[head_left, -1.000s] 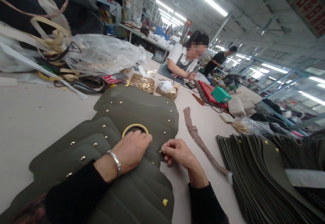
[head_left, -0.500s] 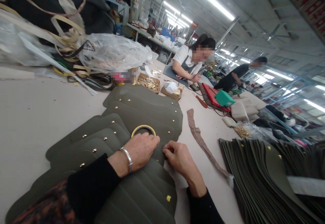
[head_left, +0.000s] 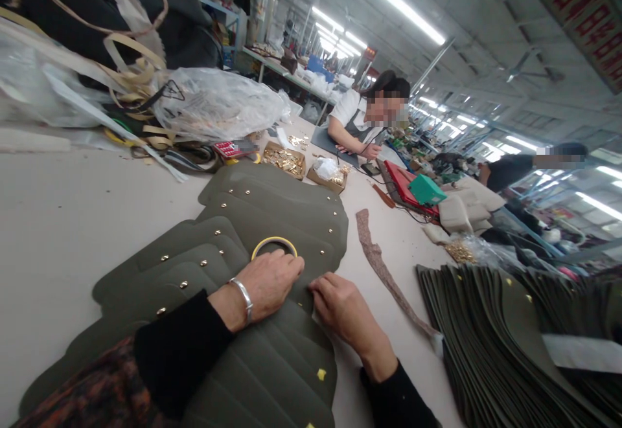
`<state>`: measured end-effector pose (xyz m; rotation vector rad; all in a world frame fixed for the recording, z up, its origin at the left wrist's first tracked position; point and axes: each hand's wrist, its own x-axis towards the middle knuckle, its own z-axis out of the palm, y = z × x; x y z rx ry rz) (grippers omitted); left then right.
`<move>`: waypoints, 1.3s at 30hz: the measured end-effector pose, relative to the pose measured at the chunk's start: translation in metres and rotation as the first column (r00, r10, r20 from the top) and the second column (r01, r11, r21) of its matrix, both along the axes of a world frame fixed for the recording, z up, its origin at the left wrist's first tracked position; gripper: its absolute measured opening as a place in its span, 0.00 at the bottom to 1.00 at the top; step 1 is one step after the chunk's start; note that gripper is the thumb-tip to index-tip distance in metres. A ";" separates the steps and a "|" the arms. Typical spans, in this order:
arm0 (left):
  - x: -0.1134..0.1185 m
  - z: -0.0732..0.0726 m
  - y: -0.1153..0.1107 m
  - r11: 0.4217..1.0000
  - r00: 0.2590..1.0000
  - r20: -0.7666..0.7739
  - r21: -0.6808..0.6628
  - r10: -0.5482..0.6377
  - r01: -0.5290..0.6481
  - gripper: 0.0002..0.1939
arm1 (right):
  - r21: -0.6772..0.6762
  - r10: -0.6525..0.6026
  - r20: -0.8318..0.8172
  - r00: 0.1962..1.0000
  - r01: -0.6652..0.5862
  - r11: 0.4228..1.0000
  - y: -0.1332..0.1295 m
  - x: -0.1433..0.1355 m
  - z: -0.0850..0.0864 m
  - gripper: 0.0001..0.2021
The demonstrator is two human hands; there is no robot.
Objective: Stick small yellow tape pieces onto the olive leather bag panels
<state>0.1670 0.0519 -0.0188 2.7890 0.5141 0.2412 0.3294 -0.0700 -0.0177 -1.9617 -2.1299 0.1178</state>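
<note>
Hands (head_left: 271,283) touch smooth, curve-edged olive sheets (head_left: 279,204) with shiny studs (head_left: 203,263).

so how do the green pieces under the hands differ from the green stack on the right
The pieces under the hands are spread in wide overlapping steps; the stack is bunched tight, edges close together. Several spread pieces carry gold-coloured fittings; I see none on the stack. Both are dark green with small yellow spots.

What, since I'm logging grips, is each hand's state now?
Left hand: at the tape; grip cannot be told.
Right hand: closed, at the edge of the panels; contents hidden.
</note>
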 end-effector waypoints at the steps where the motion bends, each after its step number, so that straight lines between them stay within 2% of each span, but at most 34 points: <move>1: 0.000 0.000 0.000 1.000 1.000 0.002 0.002 -0.001 0.001 0.09 | -0.024 -0.014 0.041 0.999 0.015 1.000 0.004 -0.002 0.000 0.09; 3: 0.000 0.000 0.000 1.000 1.000 0.003 0.003 -0.006 0.006 0.08 | -0.064 -0.083 0.072 0.994 0.088 0.994 0.012 -0.005 0.002 0.09; 6: -0.001 0.001 0.001 1.000 1.000 0.010 -0.001 -0.004 0.004 0.08 | -0.131 -0.238 0.014 0.971 0.237 0.963 0.022 -0.007 0.005 0.11; 10: -0.001 -0.002 0.004 0.999 0.998 0.059 -0.034 0.003 -0.001 0.09 | -0.205 -0.400 -0.192 0.896 0.362 0.909 0.026 -0.005 0.001 0.12; 13: -0.002 -0.004 0.006 0.999 0.988 0.155 -0.033 -0.014 0.019 0.12 | -0.238 -0.453 -0.329 0.828 0.392 0.889 0.022 0.000 -0.004 0.10; 15: -0.003 -0.003 0.008 1.000 0.975 0.223 -0.015 -0.022 0.026 0.14 | -0.262 -0.428 -0.397 0.812 0.346 0.901 0.018 0.004 -0.005 0.10; 17: -0.004 0.000 0.008 1.000 0.966 0.258 0.024 -0.020 0.014 0.18 | -0.219 -0.370 -0.484 0.793 0.299 0.929 0.016 0.007 -0.004 0.10; 19: -0.003 0.005 0.008 0.998 0.962 0.272 0.055 -0.007 -0.009 0.23 | -0.071 -0.289 -0.576 0.765 0.305 0.950 0.015 0.009 0.000 0.10; 21: -0.001 0.008 0.006 0.999 0.960 0.282 0.050 0.005 -0.019 0.27 | 0.122 -0.170 -0.623 0.763 0.311 0.943 0.015 0.008 0.005 0.10; 24: 0.003 0.010 0.003 0.999 0.963 0.270 0.041 0.003 -0.015 0.27 | 0.310 -0.002 -0.592 0.806 0.230 0.923 0.016 0.005 0.010 0.10; 28: 0.011 0.007 -0.001 0.995 0.975 0.220 0.103 -0.027 0.004 0.25 | 0.422 0.109 -0.475 0.873 0.117 0.899 0.019 0.005 0.010 0.10; 31: 0.017 0.006 -0.001 0.991 0.977 0.206 0.133 -0.059 0.032 0.24 | 0.478 0.127 -0.372 0.920 0.073 0.875 0.020 0.009 0.008 0.09; 34: 0.023 0.007 0.000 0.990 0.978 0.206 0.138 -0.043 0.015 0.20 | 0.492 0.077 -0.308 0.948 0.090 0.866 0.021 0.011 0.006 0.09; 39: 0.028 0.014 0.000 0.998 0.992 0.128 0.054 0.014 -0.021 0.11 | 0.488 0.005 -0.282 0.959 0.139 0.861 0.025 0.014 0.001 0.08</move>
